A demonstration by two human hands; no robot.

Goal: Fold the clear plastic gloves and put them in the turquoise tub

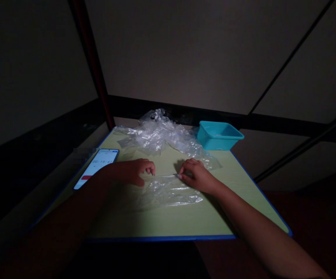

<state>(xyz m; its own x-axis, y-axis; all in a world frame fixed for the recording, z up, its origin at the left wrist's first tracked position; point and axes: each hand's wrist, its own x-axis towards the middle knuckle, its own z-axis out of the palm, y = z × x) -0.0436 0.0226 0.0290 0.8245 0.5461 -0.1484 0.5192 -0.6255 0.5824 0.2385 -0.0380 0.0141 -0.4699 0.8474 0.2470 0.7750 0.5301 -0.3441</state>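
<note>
Clear crinkled plastic sheet (170, 190) lies mid-surface on a pale green, blue-edged tabletop (214, 221), its far edge apparently pinched between the right hand's (195, 175) thumb and fingers. The left hand (141, 169), thumb and fingers apart, is near the sheet's far left end. Gripped from one side only, the thin film could skew or crease; a hard tug might tear it. A careless left forearm could nudge the flat, lit-screened phone (104, 161) beside it.

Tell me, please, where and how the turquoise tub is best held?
Probably pinch the turquoise tub at its right rim, coming from the right: the lip flares outward there, while crumpled clear plastic film lies at the tub's left.
</note>
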